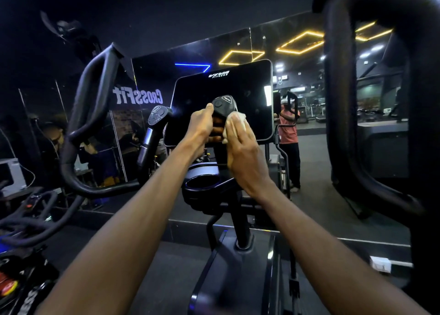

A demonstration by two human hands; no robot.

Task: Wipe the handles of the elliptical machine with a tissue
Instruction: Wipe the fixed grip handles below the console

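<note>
Both hands on handle (223,105); tissue (234,124) under right fingers (240,136).

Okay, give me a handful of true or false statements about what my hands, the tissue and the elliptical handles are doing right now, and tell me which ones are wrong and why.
1. The right hand presses the white tissue against the inner handle with the button cap. True.
2. The left hand hangs free, touching nothing. False: it grips that same handle, thumb up by the cap.
3. The console screen behind the hands is dark. True.
4. The tissue is on the other inner handle, to the left. False: nothing touches that handle.
5. The cup holder below the hands holds a bottle. False: it looks empty.
</note>
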